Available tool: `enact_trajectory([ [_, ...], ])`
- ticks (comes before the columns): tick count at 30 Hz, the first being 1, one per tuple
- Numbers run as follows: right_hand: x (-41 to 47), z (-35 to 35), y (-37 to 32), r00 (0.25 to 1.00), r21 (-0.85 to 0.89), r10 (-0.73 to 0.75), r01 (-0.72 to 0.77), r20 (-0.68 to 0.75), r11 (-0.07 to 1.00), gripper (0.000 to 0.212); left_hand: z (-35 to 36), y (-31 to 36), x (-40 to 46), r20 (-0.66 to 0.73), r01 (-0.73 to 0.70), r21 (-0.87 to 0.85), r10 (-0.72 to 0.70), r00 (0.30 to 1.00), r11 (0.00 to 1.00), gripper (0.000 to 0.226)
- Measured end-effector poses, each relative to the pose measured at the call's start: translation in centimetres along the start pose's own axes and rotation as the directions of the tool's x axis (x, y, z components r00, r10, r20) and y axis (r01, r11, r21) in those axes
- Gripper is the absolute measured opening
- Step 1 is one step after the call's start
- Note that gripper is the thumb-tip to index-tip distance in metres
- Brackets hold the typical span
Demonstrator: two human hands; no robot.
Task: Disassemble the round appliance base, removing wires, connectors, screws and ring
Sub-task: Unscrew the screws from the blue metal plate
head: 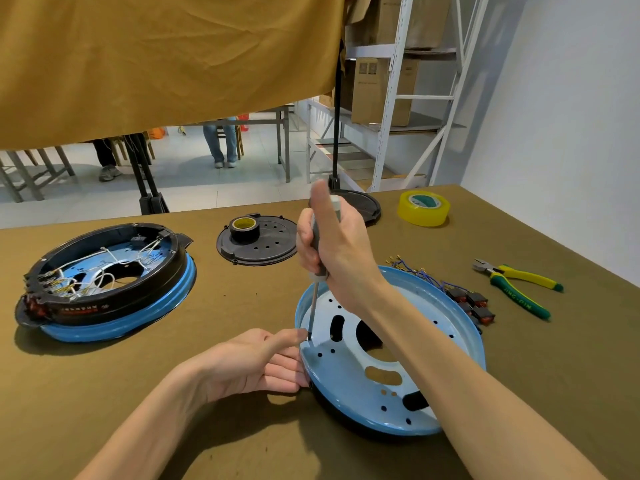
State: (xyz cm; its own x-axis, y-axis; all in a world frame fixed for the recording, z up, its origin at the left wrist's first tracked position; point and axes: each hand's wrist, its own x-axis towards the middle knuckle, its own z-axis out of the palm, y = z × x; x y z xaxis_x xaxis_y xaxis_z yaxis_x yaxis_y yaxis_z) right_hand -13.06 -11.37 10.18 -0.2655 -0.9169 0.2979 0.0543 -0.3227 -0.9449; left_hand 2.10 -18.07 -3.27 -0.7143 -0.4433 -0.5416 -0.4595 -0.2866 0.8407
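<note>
A: The blue pan (415,386) lies near the table's (173,427) front edge, hollow side up and tilted, its left rim raised; thin stiff metal, light, probably slick, so hold it by the rim.

B: The left hand (252,365) does that, fingers pressed on the rim's outside; the right hand (332,244) grips the screwdriver (317,289), shaft nearly upright, tip apparently on a screw by the wall.

A: Pulled wires (429,275) and pliers (519,289) lie beyond.
</note>
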Motion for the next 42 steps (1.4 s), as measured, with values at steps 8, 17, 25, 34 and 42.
enact_trajectory([
  [8, -0.1, -0.07, 0.32, 0.999, 0.189, 0.014, -0.019, 0.03, 0.982, 0.053, 0.02, 0.17, -0.12, 0.01, 0.007, 0.01, -0.007, 1.0, 1.0, 0.107],
  [17, -0.25, -0.09, 0.67, 0.998, 0.09, -0.068, 0.068, -0.002, 0.994, 0.058, -0.03, 0.22, -0.24, 0.014, 0.009, 0.011, -0.009, 1.0, 1.0, 0.105],
  [25, -0.3, 0.17, 0.47, 1.0, 0.067, -0.02, 0.018, 0.022, 0.998, 0.068, 0.0, 0.21, -0.22, 0.001, 0.001, 0.025, -0.001, 1.0, 1.0, 0.102],
  [34, -0.43, 0.06, 0.5, 0.999, 0.211, 0.039, -0.047, 0.038, 0.976, 0.061, 0.19, 0.34, -0.41, -0.003, -0.004, 0.032, 0.005, 1.0, 0.999, 0.107],
  [42, -0.62, 0.1, 0.67, 0.999, 0.061, -0.053, 0.053, 0.006, 0.997, 0.064, 0.3, 0.5, -0.74, -0.007, -0.005, 0.03, 0.005, 1.0, 1.0, 0.107],
])
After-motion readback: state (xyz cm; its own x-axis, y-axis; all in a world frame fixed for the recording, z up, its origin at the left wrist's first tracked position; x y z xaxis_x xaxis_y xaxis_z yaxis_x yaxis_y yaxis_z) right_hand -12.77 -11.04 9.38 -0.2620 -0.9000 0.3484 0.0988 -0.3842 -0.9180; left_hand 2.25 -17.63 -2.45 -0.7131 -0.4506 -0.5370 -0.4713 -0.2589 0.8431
